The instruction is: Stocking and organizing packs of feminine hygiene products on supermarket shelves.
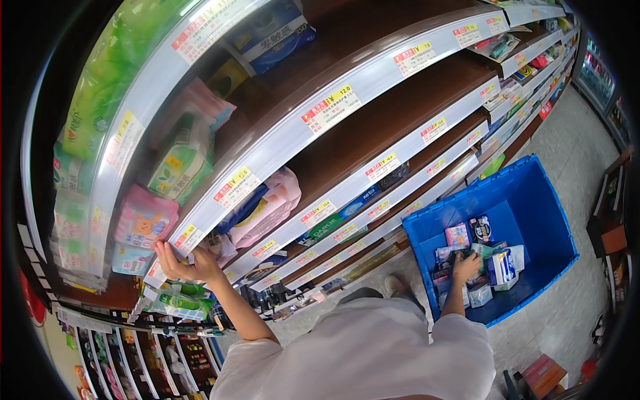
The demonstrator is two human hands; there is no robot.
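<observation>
My left hand (187, 262) rests at the left end of a shelf's price-label edge (185, 240), fingertips beside a pink soft pack with a bear print (147, 217). A light blue pack (132, 258) lies under the pink one. My right hand (466, 267) reaches into a large blue plastic crate (537, 200) on the floor. Its fingers are on a dark and teal pack (481, 251) among a pile of small packs; whether they grip it cannot be told. A blue and white pack (501, 267) lies just beside that hand.
Long brown shelves with white label rails (325, 115) curve across the view. Pink packs (272, 210) and green toothpaste boxes (322, 230) stand on lower shelves. A glass-door cooler (595, 70) is at upper right, a pink and orange box (544, 375) at lower right.
</observation>
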